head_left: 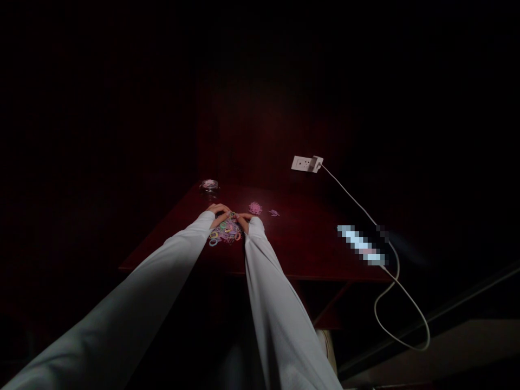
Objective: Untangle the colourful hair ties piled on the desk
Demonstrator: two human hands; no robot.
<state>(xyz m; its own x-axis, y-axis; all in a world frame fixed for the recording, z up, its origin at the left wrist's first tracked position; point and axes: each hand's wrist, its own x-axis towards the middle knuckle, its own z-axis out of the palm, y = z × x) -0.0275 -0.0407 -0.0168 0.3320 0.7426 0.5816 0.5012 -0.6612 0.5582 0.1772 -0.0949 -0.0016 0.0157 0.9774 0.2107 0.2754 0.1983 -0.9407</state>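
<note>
A pile of small coloured bands, pink, purple, green, yellow and blue, lies on the dark red table. My left hand is at the pile's upper left, fingers curled over it. At its upper right is my right hand, its fingertips close to those of my left hand. Both hands look closed on something small at the pile's top, too small to name. Beyond my right hand sit a round heap of pink bands and a small purple bunch.
A clear round jar with pinkish contents stands at the table's back left. A white socket on the wall holds a charger. Its white cable runs to a blurred bright device at the table's right edge.
</note>
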